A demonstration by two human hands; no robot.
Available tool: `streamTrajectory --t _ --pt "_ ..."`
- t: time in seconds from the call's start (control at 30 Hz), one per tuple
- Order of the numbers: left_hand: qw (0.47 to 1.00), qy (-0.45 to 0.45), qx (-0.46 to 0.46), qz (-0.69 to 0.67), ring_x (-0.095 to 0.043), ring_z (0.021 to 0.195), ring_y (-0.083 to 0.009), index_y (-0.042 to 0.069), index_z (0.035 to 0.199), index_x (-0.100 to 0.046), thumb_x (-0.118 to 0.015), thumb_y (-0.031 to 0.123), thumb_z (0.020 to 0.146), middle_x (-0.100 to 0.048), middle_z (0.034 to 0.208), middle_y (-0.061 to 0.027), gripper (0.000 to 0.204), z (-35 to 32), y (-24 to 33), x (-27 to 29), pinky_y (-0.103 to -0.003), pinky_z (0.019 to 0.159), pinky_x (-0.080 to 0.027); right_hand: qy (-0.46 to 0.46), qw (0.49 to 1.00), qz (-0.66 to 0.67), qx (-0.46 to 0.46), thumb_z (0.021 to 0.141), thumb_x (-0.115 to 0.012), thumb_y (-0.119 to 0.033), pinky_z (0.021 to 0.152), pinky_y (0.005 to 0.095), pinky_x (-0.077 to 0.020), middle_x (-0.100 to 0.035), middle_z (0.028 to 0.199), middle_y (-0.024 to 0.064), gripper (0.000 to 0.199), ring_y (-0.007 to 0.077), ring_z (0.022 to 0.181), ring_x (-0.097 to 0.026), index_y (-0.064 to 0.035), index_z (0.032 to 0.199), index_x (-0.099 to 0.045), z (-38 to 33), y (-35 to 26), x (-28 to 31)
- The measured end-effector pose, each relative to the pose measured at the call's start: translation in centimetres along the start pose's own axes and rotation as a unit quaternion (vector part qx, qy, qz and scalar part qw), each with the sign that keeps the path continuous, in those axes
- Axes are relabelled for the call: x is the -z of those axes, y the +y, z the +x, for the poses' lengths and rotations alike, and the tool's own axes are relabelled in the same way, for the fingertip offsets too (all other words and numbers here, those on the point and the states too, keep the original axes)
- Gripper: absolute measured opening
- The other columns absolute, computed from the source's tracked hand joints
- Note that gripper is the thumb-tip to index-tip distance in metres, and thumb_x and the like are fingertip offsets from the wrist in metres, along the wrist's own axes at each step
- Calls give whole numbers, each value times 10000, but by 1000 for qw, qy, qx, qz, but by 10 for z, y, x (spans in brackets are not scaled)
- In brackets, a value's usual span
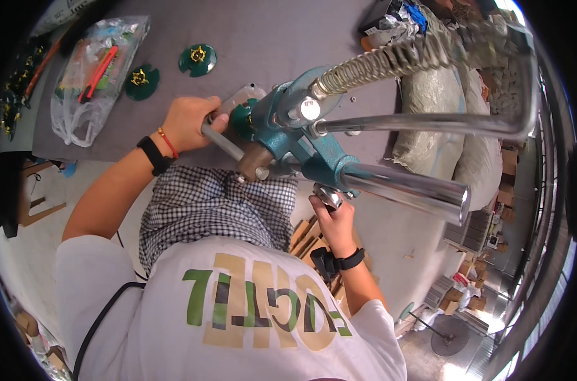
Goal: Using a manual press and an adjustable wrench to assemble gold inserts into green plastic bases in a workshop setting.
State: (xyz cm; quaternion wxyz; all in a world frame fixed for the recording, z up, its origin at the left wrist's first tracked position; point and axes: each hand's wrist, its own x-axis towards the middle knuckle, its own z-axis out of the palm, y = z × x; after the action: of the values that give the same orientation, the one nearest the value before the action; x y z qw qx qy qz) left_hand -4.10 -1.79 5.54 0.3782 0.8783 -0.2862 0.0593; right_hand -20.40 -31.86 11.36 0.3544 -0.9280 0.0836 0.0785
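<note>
A teal hand press with a long coil spring and chrome bars stands at the table's front edge. My left hand is closed at its left side, thumb and forefinger close together beside a grey metal bar. The thumb tip lies near a green disc partly hidden under the press head. What those fingers pinch, if anything, is hidden. My right hand is wrapped round a chrome lever handle below the press. On the table behind my left hand lie two green discs with gold star-shaped centres.
A clear plastic bag with a red utility knife on it lies at the left. More green and gold pieces are at the far left. Large woven sacks stand to the right. A fan is on the floor.
</note>
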Motion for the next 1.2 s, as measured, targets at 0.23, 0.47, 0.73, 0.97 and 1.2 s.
streamTrajectory --t 0.23,0.47,0.73,0.97,1.2 --pt "978 -181 -35 -96 -536 818 -240 83 1402 -280 -786 499 547 -548 970 -98 1077 24 17 55 -348 750 -430 25 998 34 -36 785 -680 -200 576 346 -465 -621 674 168 284 356 619 -602 -8 982 -608 -6 -3 0" --pt "963 -204 -152 91 -561 623 -251 19 1399 -267 -569 759 608 -596 903 -99 1124 63 91 96 -345 596 -451 30 997 65 -39 795 -675 -249 549 383 -446 -593 654 207 319 376 616 -594 0 980 -600 -12 -1 12" --pt "948 -71 -156 268 -477 476 -202 8 1270 -460 -576 613 741 -539 648 -54 812 76 144 100 -315 484 -363 36 997 49 -44 785 -682 -297 514 406 -411 -549 581 177 323 379 566 -547 -3 800 -550 -14 -2 10" --pt "924 -1 -199 325 -434 454 -194 47 792 -592 -672 414 763 -468 537 -27 377 76 162 107 -299 469 -316 22 998 36 -40 789 -679 -283 500 404 -411 -540 568 160 337 373 562 -543 -13 719 -491 -15 -6 10" --pt "885 37 -447 126 -545 584 -174 28 847 -563 -744 213 722 -532 643 -27 287 57 206 110 -328 593 -442 13 998 48 -28 802 -659 -286 534 430 -433 -588 637 169 313 382 630 -575 -15 743 -511 -15 -14 23"
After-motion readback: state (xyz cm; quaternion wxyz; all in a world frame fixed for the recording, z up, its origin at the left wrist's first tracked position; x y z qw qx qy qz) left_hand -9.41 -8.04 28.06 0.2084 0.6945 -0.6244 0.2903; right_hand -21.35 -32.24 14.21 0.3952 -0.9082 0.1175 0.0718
